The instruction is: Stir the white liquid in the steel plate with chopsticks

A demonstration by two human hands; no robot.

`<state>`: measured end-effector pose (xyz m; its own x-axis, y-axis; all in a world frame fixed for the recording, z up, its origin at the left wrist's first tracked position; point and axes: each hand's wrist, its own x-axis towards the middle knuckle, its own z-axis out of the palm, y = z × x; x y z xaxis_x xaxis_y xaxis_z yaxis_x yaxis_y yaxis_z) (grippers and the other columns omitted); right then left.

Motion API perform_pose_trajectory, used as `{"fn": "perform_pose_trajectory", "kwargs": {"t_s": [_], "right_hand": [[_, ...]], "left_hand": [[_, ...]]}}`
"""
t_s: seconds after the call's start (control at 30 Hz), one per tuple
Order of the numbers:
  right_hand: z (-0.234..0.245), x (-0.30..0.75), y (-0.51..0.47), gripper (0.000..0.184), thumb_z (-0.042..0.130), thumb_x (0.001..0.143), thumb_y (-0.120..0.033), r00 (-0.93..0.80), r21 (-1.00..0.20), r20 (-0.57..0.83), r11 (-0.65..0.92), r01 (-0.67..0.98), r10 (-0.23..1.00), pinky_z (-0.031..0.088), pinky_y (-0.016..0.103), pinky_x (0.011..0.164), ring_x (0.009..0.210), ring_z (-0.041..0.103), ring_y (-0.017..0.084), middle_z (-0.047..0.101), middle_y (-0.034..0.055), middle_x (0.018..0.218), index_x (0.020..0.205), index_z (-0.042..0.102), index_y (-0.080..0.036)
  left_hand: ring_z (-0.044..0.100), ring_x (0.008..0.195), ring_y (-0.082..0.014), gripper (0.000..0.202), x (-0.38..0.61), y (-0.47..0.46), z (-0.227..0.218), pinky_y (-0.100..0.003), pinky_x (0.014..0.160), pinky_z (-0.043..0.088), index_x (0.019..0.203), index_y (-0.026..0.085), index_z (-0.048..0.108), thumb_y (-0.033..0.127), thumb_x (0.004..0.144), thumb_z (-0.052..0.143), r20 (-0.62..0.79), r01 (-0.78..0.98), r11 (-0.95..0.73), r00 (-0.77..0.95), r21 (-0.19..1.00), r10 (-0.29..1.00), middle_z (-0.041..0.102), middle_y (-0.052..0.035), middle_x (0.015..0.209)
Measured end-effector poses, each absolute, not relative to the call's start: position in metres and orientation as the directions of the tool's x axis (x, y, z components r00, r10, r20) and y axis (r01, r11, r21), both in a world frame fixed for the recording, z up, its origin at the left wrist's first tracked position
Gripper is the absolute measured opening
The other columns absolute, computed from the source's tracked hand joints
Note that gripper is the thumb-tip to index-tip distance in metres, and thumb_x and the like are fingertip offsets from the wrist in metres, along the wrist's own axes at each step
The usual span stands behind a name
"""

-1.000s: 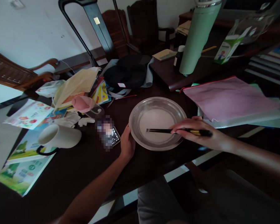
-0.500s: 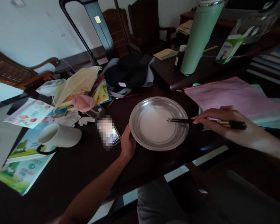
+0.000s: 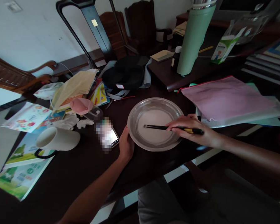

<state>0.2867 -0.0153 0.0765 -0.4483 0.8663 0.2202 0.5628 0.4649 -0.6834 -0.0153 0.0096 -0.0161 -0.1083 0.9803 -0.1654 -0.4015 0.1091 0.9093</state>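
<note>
A round metal dish (image 3: 140,107) with a thin white liquid (image 3: 154,121) in it sits on the dark table in front of me. My left hand (image 3: 126,144) rests against the dish's near left rim, fingers curled on the edge. My right hand (image 3: 192,132) is closed on a pair of black chopsticks (image 3: 158,127). The chopsticks lie nearly level, their tips over the white liquid at the left of the dish's middle.
A phone (image 3: 109,137) lies just left of my left hand. A white mug (image 3: 57,140) lies on its side among books and papers at the left. A pink folder (image 3: 226,96) lies right of the dish. A tall green flask (image 3: 192,37) and a black bag (image 3: 126,73) stand behind.
My right hand drew the chopsticks back to the dish's right edge, then pushed them left again across the liquid. My left hand stayed on the rim.
</note>
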Motion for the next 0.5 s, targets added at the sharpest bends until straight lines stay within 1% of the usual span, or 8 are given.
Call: {"fn": "perform_pose_trajectory", "kwargs": {"t_s": [0.1, 0.17, 0.27, 0.33, 0.43, 0.5], "right_hand": [[0.074, 0.288, -0.004, 0.021, 0.06, 0.108, -0.043, -0.387, -0.641, 0.262, 0.459, 0.615, 0.884, 0.046, 0.054, 0.098, 0.11, 0.08, 0.027, 0.086, -0.0001, 0.122, 0.114, 0.079, -0.035], [0.079, 0.294, -0.003, 0.021, 0.059, 0.108, -0.043, -0.34, -0.612, 0.287, 0.445, 0.654, 0.895, 0.044, 0.057, 0.1, 0.109, 0.08, 0.028, 0.087, -0.0006, 0.12, 0.112, 0.079, -0.036], [0.092, 0.309, -0.01, 0.02, 0.06, 0.108, -0.043, -0.281, -0.578, 0.297, 0.406, 0.708, 0.913, 0.046, 0.058, 0.099, 0.101, 0.081, 0.029, 0.087, -0.0018, 0.111, 0.106, 0.079, -0.037], [0.102, 0.32, -0.018, 0.022, 0.06, 0.107, -0.048, -0.256, -0.571, 0.285, 0.378, 0.729, 0.924, 0.049, 0.057, 0.096, 0.095, 0.081, 0.029, 0.087, -0.0018, 0.107, 0.103, 0.079, -0.039], [0.115, 0.334, -0.03, 0.03, 0.058, 0.106, -0.06, -0.227, -0.59, 0.253, 0.336, 0.734, 0.94, 0.054, 0.056, 0.089, 0.093, 0.08, 0.031, 0.087, -0.0007, 0.103, 0.102, 0.081, -0.041], [0.123, 0.337, -0.036, 0.037, 0.057, 0.105, -0.067, -0.263, -0.622, 0.184, 0.32, 0.715, 0.947, 0.057, 0.053, 0.081, 0.092, 0.08, 0.031, 0.087, 0.0002, 0.1, 0.099, 0.083, -0.041]], "left_hand": [[0.073, 0.13, -0.0328, 0.034, -0.016, 0.01, -0.015, -0.047, 0.115, 0.056, 0.111, 0.025, 0.083, 0.051, 0.09, 0.076, -0.177, -0.402, 0.12, -0.108, 0.908, 0.978, 0.084, -0.0065, 0.124], [0.073, 0.13, -0.033, 0.033, -0.016, 0.009, -0.014, -0.048, 0.116, 0.056, 0.11, 0.025, 0.084, 0.05, 0.089, 0.076, -0.176, -0.412, 0.119, -0.103, 0.903, 0.979, 0.084, -0.0065, 0.124], [0.072, 0.131, -0.0332, 0.032, -0.016, 0.009, -0.013, -0.048, 0.116, 0.056, 0.109, 0.025, 0.084, 0.05, 0.09, 0.076, -0.16, -0.409, 0.109, -0.094, 0.906, 0.983, 0.084, -0.0069, 0.123], [0.072, 0.131, -0.0331, 0.032, -0.016, 0.009, -0.013, -0.048, 0.117, 0.055, 0.109, 0.025, 0.083, 0.049, 0.091, 0.075, -0.157, -0.4, 0.108, -0.091, 0.91, 0.983, 0.084, -0.007, 0.124], [0.072, 0.13, -0.0327, 0.033, -0.016, 0.009, -0.014, -0.048, 0.117, 0.055, 0.111, 0.024, 0.083, 0.05, 0.091, 0.074, -0.162, -0.399, 0.113, -0.092, 0.91, 0.982, 0.083, -0.0069, 0.124], [0.072, 0.13, -0.0325, 0.035, -0.016, 0.009, -0.014, -0.048, 0.117, 0.055, 0.112, 0.024, 0.083, 0.051, 0.091, 0.074, -0.159, -0.398, 0.108, -0.096, 0.911, 0.983, 0.083, -0.007, 0.125]]}}
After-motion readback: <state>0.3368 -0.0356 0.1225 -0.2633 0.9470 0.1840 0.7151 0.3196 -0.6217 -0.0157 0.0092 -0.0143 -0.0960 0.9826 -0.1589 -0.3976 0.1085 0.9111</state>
